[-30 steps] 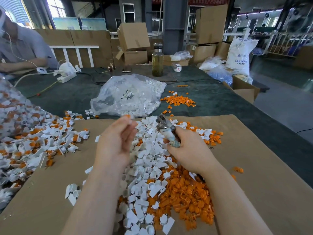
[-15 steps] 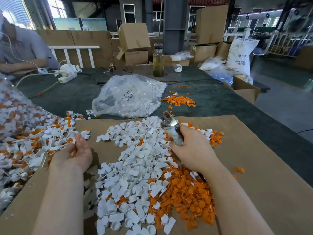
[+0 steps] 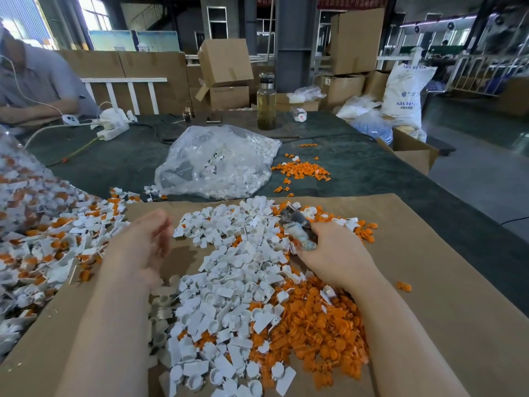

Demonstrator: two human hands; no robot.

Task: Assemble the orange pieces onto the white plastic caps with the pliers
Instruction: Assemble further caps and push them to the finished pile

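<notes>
Two hands work over the brown cardboard sheet (image 3: 429,282) on the desk (image 3: 357,173). To do this step well, I judge the free hand should pick one white cap with its socket facing up, seat an orange piece squarely, then bring it to the tool so the squeeze lands straight rather than skewed.

Left hand (image 3: 143,247) hovers blurred at the left edge of the white plastic caps (image 3: 237,282), fingers loosely spread and relaxed, apparently holding nothing. Right hand (image 3: 335,259) is curled around the handles of the pliers (image 3: 297,227), whose metal head points away from the person above the far side of the cap heap.

Orange pieces (image 3: 315,333) lie heaped against the near right side of the caps. Left of the caps sits a mixed pile of finished parts (image 3: 43,253). Beyond the caps, a clear bag (image 3: 217,161) of white parts rests on the desk, with a glass bottle (image 3: 266,104) farther back.
</notes>
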